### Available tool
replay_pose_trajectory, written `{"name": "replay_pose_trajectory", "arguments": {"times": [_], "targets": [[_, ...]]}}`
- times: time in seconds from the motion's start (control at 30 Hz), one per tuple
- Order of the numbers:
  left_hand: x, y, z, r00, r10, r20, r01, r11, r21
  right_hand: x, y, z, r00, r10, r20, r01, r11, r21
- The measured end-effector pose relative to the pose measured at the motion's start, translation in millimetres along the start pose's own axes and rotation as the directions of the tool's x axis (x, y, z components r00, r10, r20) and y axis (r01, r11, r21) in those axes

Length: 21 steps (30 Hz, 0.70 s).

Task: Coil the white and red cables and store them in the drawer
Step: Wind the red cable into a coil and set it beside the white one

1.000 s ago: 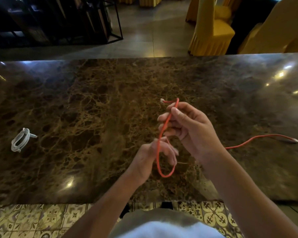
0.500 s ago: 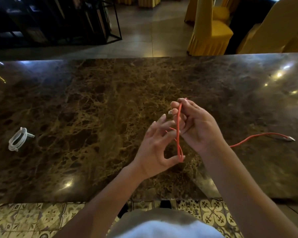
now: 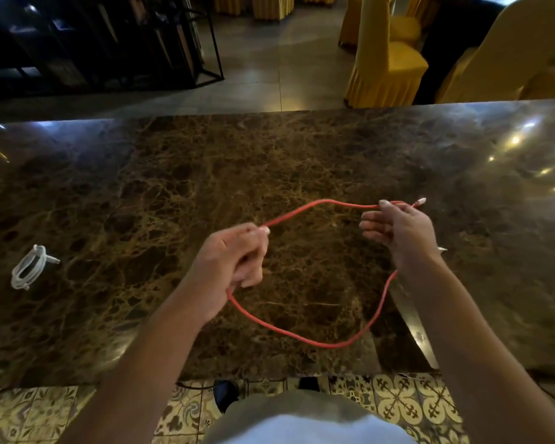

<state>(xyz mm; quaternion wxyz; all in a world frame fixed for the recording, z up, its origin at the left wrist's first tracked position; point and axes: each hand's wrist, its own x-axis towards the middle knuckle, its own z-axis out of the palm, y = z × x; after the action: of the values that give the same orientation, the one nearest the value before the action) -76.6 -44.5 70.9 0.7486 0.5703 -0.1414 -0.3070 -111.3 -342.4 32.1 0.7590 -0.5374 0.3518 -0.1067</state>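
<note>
We find the white cable (image 3: 29,267) already wound into a small bundle, lying on the bench (image 3: 141,187) well to the left of the left hand (image 3: 229,262); that half of the coiling appears done, though it is not yet stored.

The red cable (image 3: 302,336) is uncoiled; it forms one wide open loop held above the bench between the two hands. The left hand has its fingers (image 3: 253,248) curled around the cable, one run leaving toward the right hand (image 3: 398,232) and another dropping below the left hand and sweeping round beneath the right wrist. The right hand pinches the cable near its far end with thumb and forefinger, the remaining fingers loosely extended; a pale connector (image 3: 422,200) projects just beyond the right hand. A second pale tip shows just right of the right wrist; we cannot tell with certainty that it is the cable's other end.

No drawer is visible in this view; its location cannot be stated.

Our assessment: the task stands roughly at its midpoint; outstanding items are winding the red cable into a compact coil, securing it, and placing both cables in the drawer. Yellow-covered chairs (image 3: 385,56) stand beyond the bench, not involved.
</note>
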Motion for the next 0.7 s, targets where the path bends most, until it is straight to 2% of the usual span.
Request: {"name": "replay_pose_trajectory", "arguments": {"times": [0.03,0.1,0.17,0.2,0.23,0.27,0.3,0.33,0.37,0.43,0.5,0.53,0.57,0.6,0.63,0.67,0.7], "targets": [[-1.6,12.7,0.3,0.997,-0.008,0.083,0.018,0.992,-0.126,-3.0,0.8,1.8,0.999,0.036,0.023,-0.034,0.996,-0.084],[-3.3,32.2,2.8,0.979,0.014,0.205,0.039,0.966,-0.255,-16.4,-3.9,8.1,0.992,0.070,0.109,-0.041,0.968,-0.246],[-0.7,44.3,7.9,0.967,0.016,0.253,0.061,0.955,-0.292,-37.4,-14.8,17.7,0.953,0.031,0.301,0.078,0.937,-0.341],[2.0,47.4,11.0,0.968,0.007,0.251,0.071,0.952,-0.299,-50.5,-20.4,21.3,0.884,0.007,0.468,0.186,0.912,-0.365],[5.8,48.9,13.7,0.974,-0.003,0.226,0.072,0.952,-0.298,-64.2,-23.5,24.9,0.759,0.019,0.650,0.305,0.873,-0.382],[10.6,49.2,16.2,0.984,-0.008,0.179,0.061,0.954,-0.295,-79.7,-24.6,30.0,0.600,0.092,0.795,0.397,0.829,-0.395],[15.6,49.1,19.0,0.992,-0.002,0.123,0.038,0.956,-0.290,-94.6,-23.6,35.9,0.453,0.192,0.870,0.472,0.777,-0.417],[20.3,48.9,21.8,0.997,0.012,0.078,0.011,0.957,-0.289,-107.7,-19.8,42.2,0.356,0.266,0.896,0.526,0.735,-0.428],[23.9,48.5,24.3,0.999,0.032,0.038,-0.019,0.955,-0.295,-117.1,-15.6,48.8,0.306,0.271,0.913,0.563,0.721,-0.403],[26.9,45.8,26.9,0.998,0.054,0.026,-0.043,0.945,-0.324,-125.0,-13.6,60.3,0.259,0.167,0.951,0.564,0.773,-0.289],[24.3,37.2,24.3,0.992,0.039,0.122,0.012,0.919,-0.393,-126.3,-18.3,65.8,0.215,0.058,0.975,0.465,0.872,-0.155],[23.8,26.2,27.8,0.989,0.017,0.147,0.047,0.906,-0.421,-130.1,-22.9,71.6,0.199,-0.003,0.980,0.364,0.929,-0.071],[21.6,15.4,32.8,0.987,0.008,0.158,0.060,0.904,-0.423,-132.2,-27.3,77.2,0.239,-0.103,0.966,0.277,0.960,0.033],[20.5,1.2,36.8,0.993,0.003,0.119,0.040,0.936,-0.350,-133.8,-31.8,84.3,0.345,-0.186,0.920,0.156,0.978,0.139],[20.3,-10.0,44.5,0.998,0.022,0.060,-0.007,0.970,-0.243,-131.1,-32.5,88.2,0.488,-0.236,0.841,0.020,0.966,0.259],[17.7,-18.1,50.9,0.999,0.038,0.022,-0.035,0.992,-0.121,-126.8,-34.4,91.4,0.590,-0.259,0.765,-0.095,0.918,0.385],[13.8,-23.1,57.4,0.999,0.008,0.051,-0.007,1.000,-0.023,-121.6,-38.8,93.7,0.602,-0.268,0.753,-0.143,0.891,0.431]]}}
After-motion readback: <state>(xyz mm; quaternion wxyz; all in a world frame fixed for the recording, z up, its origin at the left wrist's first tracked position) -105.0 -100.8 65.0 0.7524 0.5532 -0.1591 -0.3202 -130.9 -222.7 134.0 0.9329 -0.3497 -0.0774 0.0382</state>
